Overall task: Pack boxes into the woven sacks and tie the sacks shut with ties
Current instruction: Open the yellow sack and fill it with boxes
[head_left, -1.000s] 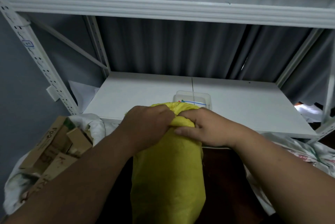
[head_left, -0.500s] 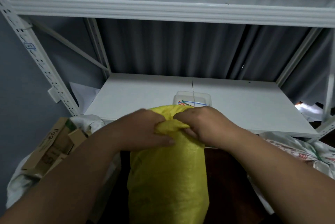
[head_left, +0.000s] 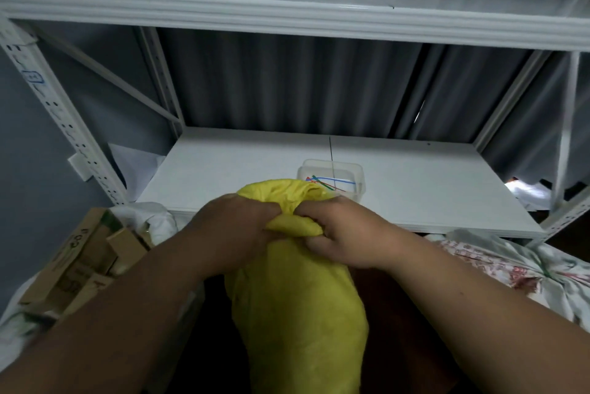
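Cardboard box (head_left: 68,253): dark print, too blurred to read.
Printed sack (head_left: 498,266): red lettering, unreadable.
Upright tag (head_left: 33,76): illegible.

We find a full yellow woven sack (head_left: 300,307) standing upright, its neck bunched together at the top. Brown cardboard boxes (head_left: 79,262) lie heaped in an open white sack at left. Coloured ties (head_left: 332,183) lie in a clear tub on the shelf behind.
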